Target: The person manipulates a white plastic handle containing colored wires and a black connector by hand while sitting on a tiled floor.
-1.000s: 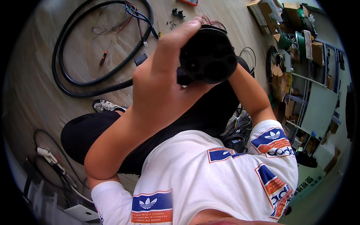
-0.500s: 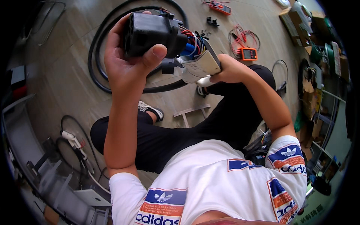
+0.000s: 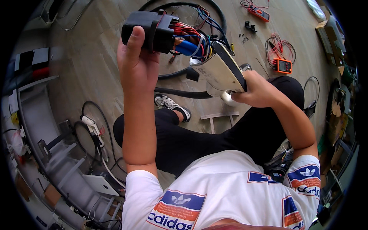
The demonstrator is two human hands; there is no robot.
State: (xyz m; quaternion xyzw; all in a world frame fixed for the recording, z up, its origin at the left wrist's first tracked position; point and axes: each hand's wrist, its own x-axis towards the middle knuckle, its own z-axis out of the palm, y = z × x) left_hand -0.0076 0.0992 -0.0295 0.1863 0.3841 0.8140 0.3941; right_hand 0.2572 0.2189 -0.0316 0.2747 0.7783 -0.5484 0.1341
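Left of top centre, the left hand (image 3: 134,63) grips a black connector housing (image 3: 143,27), thumb against it — coloured wires (image 3: 188,30) run rightward into a cream handle (image 3: 219,72), clasped by the right hand (image 3: 260,88) right of centre — then an orange meter (image 3: 283,66), upper right.

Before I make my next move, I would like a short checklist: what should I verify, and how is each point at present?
1. Left hand has a grip on the black housing: ok.
2. Right hand has a grip on the pale handle shell: ok.
3. Housing and shell closed together: not ok, they are apart.
4. Wires covered: not ok, they show in the gap.
5. Wire insulation undamaged: cannot tell, too small.
6. Orange meter on the floor, apart from both hands: ok.
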